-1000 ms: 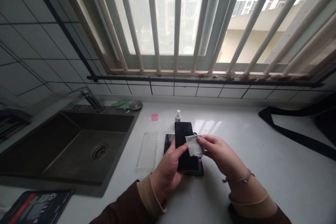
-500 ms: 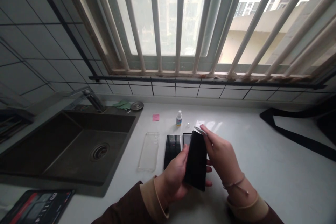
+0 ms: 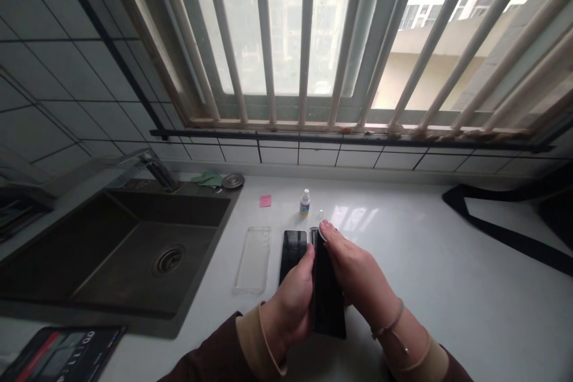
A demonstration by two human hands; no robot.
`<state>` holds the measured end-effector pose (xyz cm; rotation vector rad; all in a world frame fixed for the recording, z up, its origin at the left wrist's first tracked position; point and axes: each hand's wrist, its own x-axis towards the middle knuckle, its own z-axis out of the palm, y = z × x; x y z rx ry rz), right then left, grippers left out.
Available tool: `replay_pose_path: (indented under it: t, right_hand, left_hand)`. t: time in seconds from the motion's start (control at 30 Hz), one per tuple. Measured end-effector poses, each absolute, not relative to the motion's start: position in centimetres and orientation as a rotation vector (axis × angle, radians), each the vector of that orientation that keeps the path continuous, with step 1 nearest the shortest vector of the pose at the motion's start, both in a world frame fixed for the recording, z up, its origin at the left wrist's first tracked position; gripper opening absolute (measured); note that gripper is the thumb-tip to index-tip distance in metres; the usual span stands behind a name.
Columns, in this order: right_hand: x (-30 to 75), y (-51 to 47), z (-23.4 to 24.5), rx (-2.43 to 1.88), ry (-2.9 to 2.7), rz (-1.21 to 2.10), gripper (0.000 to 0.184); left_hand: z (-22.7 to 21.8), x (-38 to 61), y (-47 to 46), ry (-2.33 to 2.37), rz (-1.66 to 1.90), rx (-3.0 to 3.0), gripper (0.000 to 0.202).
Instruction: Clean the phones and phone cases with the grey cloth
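Fingers: left hand [image 3: 290,305] clamped around black smartphone [image 3: 329,298]; right hand [image 3: 358,268] held together, pinching cloth [image 3: 323,234] against phone's top edge.
Location: phone held lower centre of frame.
Containers: small dropper bottle [image 3: 305,203], upper centre; dark sink [image 3: 134,250], left, drain [image 3: 168,260] in basin.

A black smartphone [image 3: 329,292], pink sticky note [image 3: 265,201] and dark brown sleeve [image 3: 210,352] with beige cuff [image 3: 250,334] show against a white counter [image 3: 425,262].

The phone [image 3: 294,249] lies on the counter [image 3: 447,274]. On the left of the phone is a case [image 3: 253,259], and more left is the sink [image 3: 168,250]. Behind the phone stands a bottle [image 3: 305,203], and a note [image 3: 265,201] lies a little to its left.
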<state>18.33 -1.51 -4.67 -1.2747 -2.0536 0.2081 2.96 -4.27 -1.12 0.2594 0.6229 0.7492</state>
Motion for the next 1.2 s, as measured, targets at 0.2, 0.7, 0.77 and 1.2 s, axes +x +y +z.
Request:
replay_pose_path:
  t: [0.2, 0.7, 0.77, 1.2]
  right_hand:
    - [17.9, -1.8, -4.4, -1.225, -2.113, 0.148, 0.066]
    - [16.3, -3.0, -3.5, -0.98, -2.368, 0.18, 0.072]
    - [16.0, -3.3, -3.2, -0.943, -2.391, 0.189, 0.069]
    - [15.5, -4.5, -1.2, -0.707, -2.345, 0.264, 0.047]
  left_hand:
    - [-1.9, 2.8, -4.3, 0.687, 0.766, 0.293, 0.076]
    - [-1.3, 2.3, -2.6, 0.786, 1.045, 0.078, 0.061]
    - [-0.9, 2.1, -2.4, 0.81, 1.018, 0.057, 0.067]
    - [-0.9, 0.0, -0.2, 0.829, 1.113, 0.01, 0.068]
